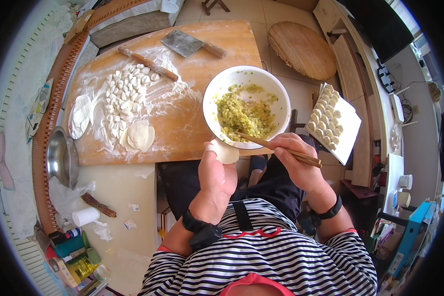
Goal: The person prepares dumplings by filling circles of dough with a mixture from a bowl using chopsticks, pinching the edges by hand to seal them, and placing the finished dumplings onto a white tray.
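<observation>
My left hand holds a round dumpling wrapper on its fingers, close under the near rim of a white bowl. Chopped yellow-green filling fills the bottom of that bowl. In my right hand is a pair of chopsticks, their tips dipping into the filling at the near side. Left of the bowl, a small stack of rolled wrappers lies on the floured wooden board. Many small dough pieces are spread behind the stack.
A rolling pin and a cleaver lie at the board's far side. Folded dumplings sit in rows on a white tray to the right. A steel bowl stands far left, near a white flour dish. A round wooden board is at the back right.
</observation>
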Available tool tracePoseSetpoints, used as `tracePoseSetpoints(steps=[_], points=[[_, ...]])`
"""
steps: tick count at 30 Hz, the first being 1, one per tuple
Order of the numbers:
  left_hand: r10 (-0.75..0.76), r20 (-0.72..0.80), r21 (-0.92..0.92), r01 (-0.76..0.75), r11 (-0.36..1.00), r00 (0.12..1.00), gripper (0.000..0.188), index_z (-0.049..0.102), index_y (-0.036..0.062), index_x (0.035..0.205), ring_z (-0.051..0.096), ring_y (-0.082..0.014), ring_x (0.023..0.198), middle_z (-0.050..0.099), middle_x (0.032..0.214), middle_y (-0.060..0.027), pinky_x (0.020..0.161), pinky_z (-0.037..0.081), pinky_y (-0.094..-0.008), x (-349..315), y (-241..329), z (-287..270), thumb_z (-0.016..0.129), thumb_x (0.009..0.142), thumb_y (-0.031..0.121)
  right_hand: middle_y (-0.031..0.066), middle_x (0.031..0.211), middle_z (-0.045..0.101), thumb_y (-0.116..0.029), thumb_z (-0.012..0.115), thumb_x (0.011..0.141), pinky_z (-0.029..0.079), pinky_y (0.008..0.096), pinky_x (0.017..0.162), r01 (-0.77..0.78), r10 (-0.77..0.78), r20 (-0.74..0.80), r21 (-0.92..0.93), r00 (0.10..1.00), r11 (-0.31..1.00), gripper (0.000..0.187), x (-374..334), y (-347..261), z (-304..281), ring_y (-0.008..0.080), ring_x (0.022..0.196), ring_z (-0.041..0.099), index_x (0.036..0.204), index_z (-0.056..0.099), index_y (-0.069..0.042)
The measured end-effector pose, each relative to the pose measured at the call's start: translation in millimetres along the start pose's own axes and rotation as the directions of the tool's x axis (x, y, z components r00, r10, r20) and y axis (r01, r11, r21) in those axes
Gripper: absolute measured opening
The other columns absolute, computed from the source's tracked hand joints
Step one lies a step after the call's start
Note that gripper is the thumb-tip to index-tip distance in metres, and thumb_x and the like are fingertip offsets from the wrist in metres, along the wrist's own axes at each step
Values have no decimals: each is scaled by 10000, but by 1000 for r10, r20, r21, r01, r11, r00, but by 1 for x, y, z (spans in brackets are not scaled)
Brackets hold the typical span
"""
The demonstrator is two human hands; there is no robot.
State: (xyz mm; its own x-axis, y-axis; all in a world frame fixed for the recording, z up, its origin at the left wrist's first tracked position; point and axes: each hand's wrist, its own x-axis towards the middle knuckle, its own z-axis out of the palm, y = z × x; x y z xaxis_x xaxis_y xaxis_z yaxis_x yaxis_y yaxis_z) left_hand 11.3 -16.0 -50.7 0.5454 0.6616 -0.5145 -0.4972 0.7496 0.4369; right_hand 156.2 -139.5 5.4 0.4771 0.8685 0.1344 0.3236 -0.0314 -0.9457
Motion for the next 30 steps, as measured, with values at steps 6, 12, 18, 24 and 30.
tracePoseSetpoints(steps=[6,12,18,24,30], points=[[-9,-51,-48,7,999,999,451,477,15,1289,529,-198,1179,552,1281,-84,1027,414,-337,-6,4,5,232,1067,323,140,1000,638,18,632,851,510,327,784,152,-152,-21,-7,988,988,182,-21,3,4,248,905,629,1027,672,-7],[-27,-2,-120,27,992,1000,520,453,8,1294,546,-225,1161,558,1280,-108,1025,433,-377,-3,4,1,168,1066,377,134,1004,621,42,737,718,530,376,775,564,-520,239,-178,820,807,313,-37,5,19,305,915,631,1018,659,-1],[-43,-65,-50,40,998,997,503,447,4,1304,573,-227,1125,575,1257,-110,1005,454,-393,-5,6,1,188,1067,364,143,1018,633,11,720,760,532,371,769,533,-497,251,-102,830,840,274,-31,2,-2,302,903,637,1028,662,-1],[-51,-112,-52,46,998,992,504,444,19,1321,555,-215,1141,560,1286,-97,990,451,-377,-5,8,6,174,1068,361,147,987,632,11,636,852,509,310,763,265,-264,26,-89,964,960,168,-3,6,3,252,862,629,1018,656,-3],[-50,-49,-22,49,999,998,533,442,27,1329,547,-209,1137,558,1279,-86,986,444,-355,-2,11,5,140,1066,379,135,995,638,-2,626,872,502,318,800,169,-170,11,31,985,985,159,-1,24,7,246,907,625,1027,657,-12]])
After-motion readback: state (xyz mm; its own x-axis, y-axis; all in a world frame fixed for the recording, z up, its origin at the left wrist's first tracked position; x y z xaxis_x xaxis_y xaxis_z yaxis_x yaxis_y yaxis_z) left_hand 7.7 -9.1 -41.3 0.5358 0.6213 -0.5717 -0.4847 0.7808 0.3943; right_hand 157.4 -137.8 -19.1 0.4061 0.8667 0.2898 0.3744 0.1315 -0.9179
